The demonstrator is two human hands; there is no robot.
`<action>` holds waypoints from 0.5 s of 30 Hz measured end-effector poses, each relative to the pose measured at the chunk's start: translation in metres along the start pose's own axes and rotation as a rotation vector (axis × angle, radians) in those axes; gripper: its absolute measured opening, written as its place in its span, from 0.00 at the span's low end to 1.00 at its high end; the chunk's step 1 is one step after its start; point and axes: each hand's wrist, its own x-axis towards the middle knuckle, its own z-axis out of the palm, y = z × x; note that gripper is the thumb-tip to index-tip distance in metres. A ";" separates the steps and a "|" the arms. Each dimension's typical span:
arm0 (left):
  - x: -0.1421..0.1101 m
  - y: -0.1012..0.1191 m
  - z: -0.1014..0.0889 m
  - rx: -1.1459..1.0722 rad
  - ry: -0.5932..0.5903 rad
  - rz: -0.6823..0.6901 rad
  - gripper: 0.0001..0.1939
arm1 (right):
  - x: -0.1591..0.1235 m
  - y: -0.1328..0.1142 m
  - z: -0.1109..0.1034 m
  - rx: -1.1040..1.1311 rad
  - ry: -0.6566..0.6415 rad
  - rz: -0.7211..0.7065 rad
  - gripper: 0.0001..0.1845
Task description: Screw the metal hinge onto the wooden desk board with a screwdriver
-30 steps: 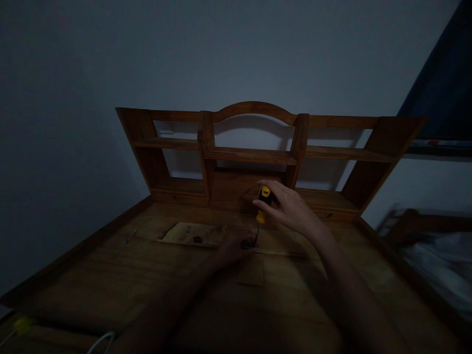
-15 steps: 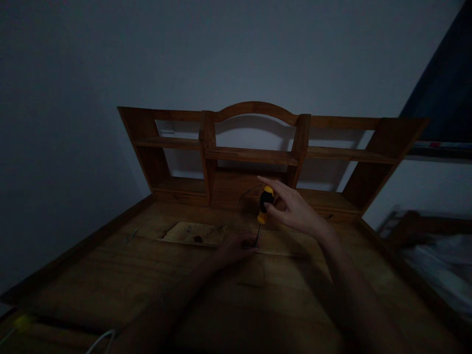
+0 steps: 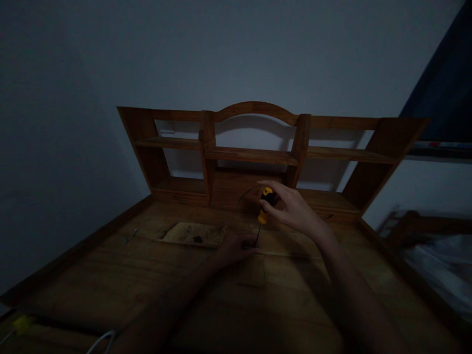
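My right hand (image 3: 291, 209) grips the yellow and black handle of a screwdriver (image 3: 264, 205), which stands nearly upright with its tip on the wooden desk top (image 3: 147, 275). My left hand (image 3: 234, 247) lies low on the desk with its fingers closed around the screwdriver's tip, holding something small and dark that I cannot make out. The scene is dim, so fine detail at the tip is lost.
A wooden hutch (image 3: 258, 152) with open shelves and an arched top stands along the desk's back edge. A shallow rectangular recess (image 3: 193, 233) lies left of my hands. A white cable (image 3: 101, 340) and a yellow object (image 3: 21, 324) sit at the near left edge.
My right hand's fingers have shifted around the screwdriver handle, as in turning it. The left hand has stayed at the tip.
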 end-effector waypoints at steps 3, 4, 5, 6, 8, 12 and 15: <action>0.000 0.000 -0.001 -0.047 -0.012 0.026 0.13 | 0.000 0.001 0.002 -0.022 0.002 0.037 0.20; 0.000 0.001 -0.001 -0.046 -0.013 0.026 0.14 | 0.000 0.001 0.001 -0.022 -0.006 0.038 0.20; 0.000 0.002 -0.001 -0.038 -0.012 0.027 0.14 | 0.000 0.001 0.001 -0.016 -0.017 0.030 0.22; 0.000 0.002 -0.002 -0.027 -0.010 0.028 0.14 | -0.001 0.001 0.000 -0.008 -0.027 0.018 0.24; -0.001 0.003 -0.003 0.006 0.000 0.034 0.15 | -0.001 0.000 -0.003 0.005 -0.048 0.003 0.29; -0.001 0.005 -0.004 0.043 0.004 0.020 0.13 | -0.001 -0.002 -0.004 -0.040 -0.041 0.039 0.27; 0.000 0.004 -0.003 0.034 -0.020 0.007 0.11 | 0.000 -0.002 -0.001 -0.124 -0.025 0.077 0.22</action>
